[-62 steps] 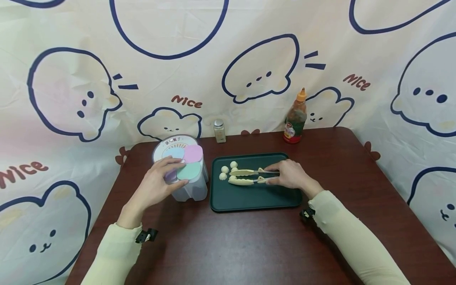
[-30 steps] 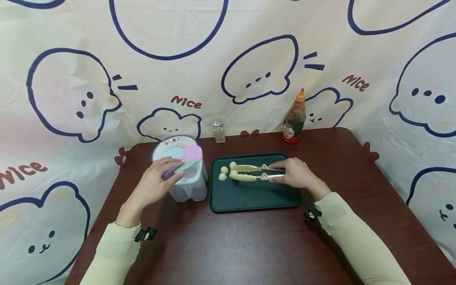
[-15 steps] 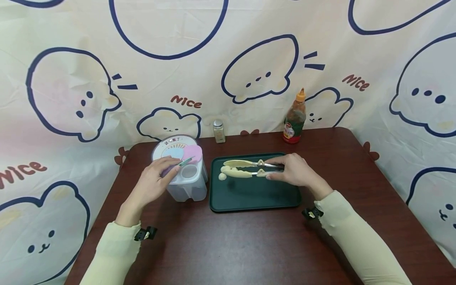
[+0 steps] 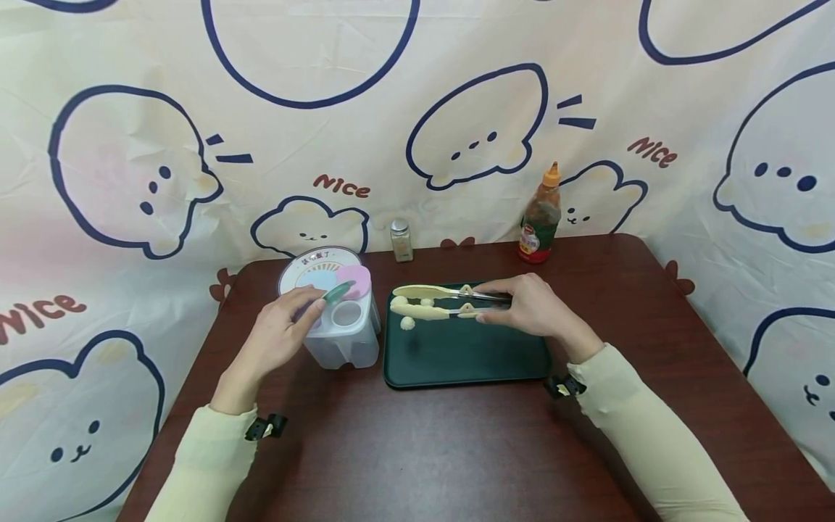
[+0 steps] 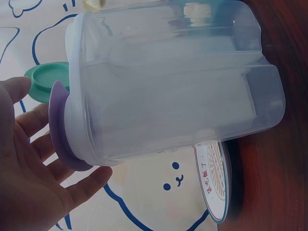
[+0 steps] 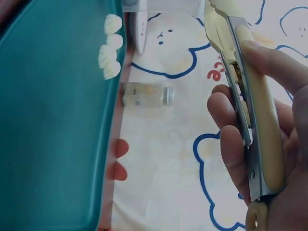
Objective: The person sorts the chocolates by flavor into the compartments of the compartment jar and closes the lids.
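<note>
Right hand (image 4: 538, 310), right of frame centre, grips yellow tongs (image 4: 420, 312); left hand (image 4: 282, 322), left of centre, pinches a green lid (image 4: 338, 292).

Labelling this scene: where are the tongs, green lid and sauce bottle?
tongs (image 6: 264, 115), right wrist view, yellow handle
green lid (image 5: 51, 76), left wrist view, round middle
sauce bottle (image 4: 541, 214), head view, body

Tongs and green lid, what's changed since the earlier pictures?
The left hand has tilted the green lid up, baring the round opening in the container. The right hand, still gripping the tongs, has carried them leftward, toward the container. The tray, container, sauce bottle and shaker stayed put.
</note>
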Available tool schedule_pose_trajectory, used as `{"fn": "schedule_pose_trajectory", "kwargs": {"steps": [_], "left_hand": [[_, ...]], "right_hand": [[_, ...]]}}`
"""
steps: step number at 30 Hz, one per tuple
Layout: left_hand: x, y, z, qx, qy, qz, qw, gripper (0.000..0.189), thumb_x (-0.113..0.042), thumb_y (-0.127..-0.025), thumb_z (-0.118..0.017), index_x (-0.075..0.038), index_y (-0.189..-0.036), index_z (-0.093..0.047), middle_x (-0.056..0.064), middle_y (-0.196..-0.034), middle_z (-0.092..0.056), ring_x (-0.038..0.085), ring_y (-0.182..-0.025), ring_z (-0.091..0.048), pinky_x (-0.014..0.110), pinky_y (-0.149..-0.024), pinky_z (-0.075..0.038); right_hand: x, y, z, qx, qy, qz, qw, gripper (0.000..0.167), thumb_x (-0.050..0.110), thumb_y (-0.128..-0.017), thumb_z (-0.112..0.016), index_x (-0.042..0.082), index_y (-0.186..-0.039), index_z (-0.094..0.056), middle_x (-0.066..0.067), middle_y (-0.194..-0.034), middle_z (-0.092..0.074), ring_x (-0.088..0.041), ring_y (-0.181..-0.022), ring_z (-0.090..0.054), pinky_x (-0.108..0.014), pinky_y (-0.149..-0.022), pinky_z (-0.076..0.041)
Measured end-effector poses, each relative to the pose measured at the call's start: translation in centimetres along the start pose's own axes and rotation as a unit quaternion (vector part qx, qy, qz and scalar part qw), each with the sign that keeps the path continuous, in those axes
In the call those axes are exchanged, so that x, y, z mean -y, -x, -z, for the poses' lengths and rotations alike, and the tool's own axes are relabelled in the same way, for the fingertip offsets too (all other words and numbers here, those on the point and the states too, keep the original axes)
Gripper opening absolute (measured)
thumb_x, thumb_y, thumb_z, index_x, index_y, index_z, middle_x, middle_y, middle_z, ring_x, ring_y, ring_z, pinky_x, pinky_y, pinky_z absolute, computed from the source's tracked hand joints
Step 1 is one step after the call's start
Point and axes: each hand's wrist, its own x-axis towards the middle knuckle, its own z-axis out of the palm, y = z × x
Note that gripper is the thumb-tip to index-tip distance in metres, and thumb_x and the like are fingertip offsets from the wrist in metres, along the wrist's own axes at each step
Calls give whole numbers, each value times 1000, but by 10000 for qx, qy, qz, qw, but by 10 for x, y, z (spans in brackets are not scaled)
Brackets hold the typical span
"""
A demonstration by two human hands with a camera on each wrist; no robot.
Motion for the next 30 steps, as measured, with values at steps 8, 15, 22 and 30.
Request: {"fn": "schedule_pose_trajectory", "kwargs": {"steps": [8,15,22,30], "left_hand": [[1,0,0,-46,45,-52,10000,46,-43,-105,-45,-10,-132,-62,19,-145,-54,42,-136,-48,66,-110,-36],[1,-1,-1,-59,69,-46,9999,49,-45,-105,-43,-9,-133,-61,17,-144,-56,40,-133,-50,65,-110,-38],[1,-2,0,-89,26,-36,10000,51,-45,-105,-42,-7,-135,-60,18,-142,-56,39,-132,-52,64,-110,-38],[1,-2,0,-91,2,-10,10000,52,-44,-105,-42,-6,-135,-59,18,-141,-57,39,-130,-53,63,-110,-39]], "right_hand": [[16,-8,0,-86,-122,223,9996,46,40,-83,-80,24,-125,-71,8,-89,-75,-12,-66,-54,-29,-57,-39],[29,-15,-3,-123,-137,376,9991,45,41,-83,-81,24,-123,-72,8,-89,-76,-12,-66,-54,-28,-56,-39],[38,-19,-5,-151,-140,464,9987,46,41,-82,-81,23,-124,-72,5,-97,-77,-12,-70,-54,-29,-59,-40],[41,-21,-8,-147,-184,496,9985,46,41,-82,-81,23,-124,-72,5,-101,-77,-12,-74,-57,-29,-63,-44]]}}
